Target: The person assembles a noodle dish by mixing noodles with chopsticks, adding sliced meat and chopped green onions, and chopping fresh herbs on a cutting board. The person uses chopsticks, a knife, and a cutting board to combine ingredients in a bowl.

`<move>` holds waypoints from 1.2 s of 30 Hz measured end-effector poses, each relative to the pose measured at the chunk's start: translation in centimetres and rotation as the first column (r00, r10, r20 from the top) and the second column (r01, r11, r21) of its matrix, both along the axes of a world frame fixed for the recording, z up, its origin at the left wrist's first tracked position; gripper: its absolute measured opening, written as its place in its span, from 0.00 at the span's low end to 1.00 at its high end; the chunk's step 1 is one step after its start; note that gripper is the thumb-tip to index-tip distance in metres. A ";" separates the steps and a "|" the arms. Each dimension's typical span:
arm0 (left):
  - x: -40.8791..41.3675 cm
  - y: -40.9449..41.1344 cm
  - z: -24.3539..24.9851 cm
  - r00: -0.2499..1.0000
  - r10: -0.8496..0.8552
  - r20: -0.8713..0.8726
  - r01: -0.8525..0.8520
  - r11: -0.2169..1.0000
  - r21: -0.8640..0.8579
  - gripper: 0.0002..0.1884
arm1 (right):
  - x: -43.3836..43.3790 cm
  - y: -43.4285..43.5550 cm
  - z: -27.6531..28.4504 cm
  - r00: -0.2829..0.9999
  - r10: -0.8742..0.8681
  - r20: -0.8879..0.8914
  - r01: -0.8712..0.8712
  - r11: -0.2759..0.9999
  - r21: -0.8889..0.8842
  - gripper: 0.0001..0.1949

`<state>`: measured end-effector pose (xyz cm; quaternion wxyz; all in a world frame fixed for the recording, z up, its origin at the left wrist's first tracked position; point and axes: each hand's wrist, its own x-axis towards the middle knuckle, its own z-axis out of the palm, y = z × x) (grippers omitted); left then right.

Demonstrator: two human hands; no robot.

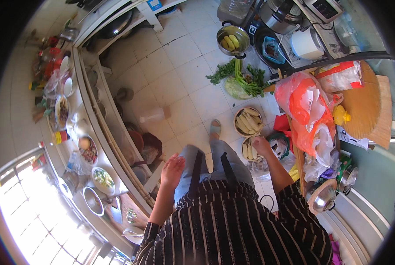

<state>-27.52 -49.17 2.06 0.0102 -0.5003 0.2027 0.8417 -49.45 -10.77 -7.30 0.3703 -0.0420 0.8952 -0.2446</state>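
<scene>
My left hand (pixel 173 169) is raised beside my left thigh, palm partly up, with nothing in it. To the right, my right hand (pixel 261 145) has its fingers curled in, and no object shows in it. From this view it overlaps the edge of a small basket (pixel 243 155) of long pale pieces on the floor; touching or apart, I cannot tell. Just beyond stands a larger round basket (pixel 236 127) holding what look like ears of corn in pale husks. One slippered foot (pixel 215 128) is forward on the tiles.
Leafy greens (pixel 240 74) and a two-handled steel pot (pixel 222 33) with yellow pieces lie farther ahead on the floor. At right, plastic bags (pixel 306 109) and a round wooden board (pixel 366 102) crowd a stand. On the left, a counter (pixel 118 185) carries filled bowls and a cleaver (pixel 116 213).
</scene>
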 end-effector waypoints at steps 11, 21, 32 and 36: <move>-18.3 -8.5 -3.1 0.976 -0.211 0.043 0.204 0.969 0.141 0.17 | -15.1 -9.0 2.6 0.951 -0.293 -0.102 0.282 0.953 -0.112 0.13; -33.2 -11.0 -17.2 0.979 -0.196 0.060 0.155 0.902 0.403 0.16 | -27.3 -15.3 -19.3 0.906 -0.406 -0.119 0.392 0.911 -0.124 0.16; -38.5 -7.5 -32.5 0.963 -0.257 -0.083 0.253 0.754 0.606 0.23 | -45.6 -19.9 -55.4 0.962 -0.218 -0.166 0.263 0.902 0.342 0.22; -40.4 -7.1 -33.2 0.948 -0.214 -0.235 0.315 0.731 0.605 0.31 | -47.7 -19.0 -60.4 0.903 -0.418 -0.098 0.426 0.841 0.334 0.22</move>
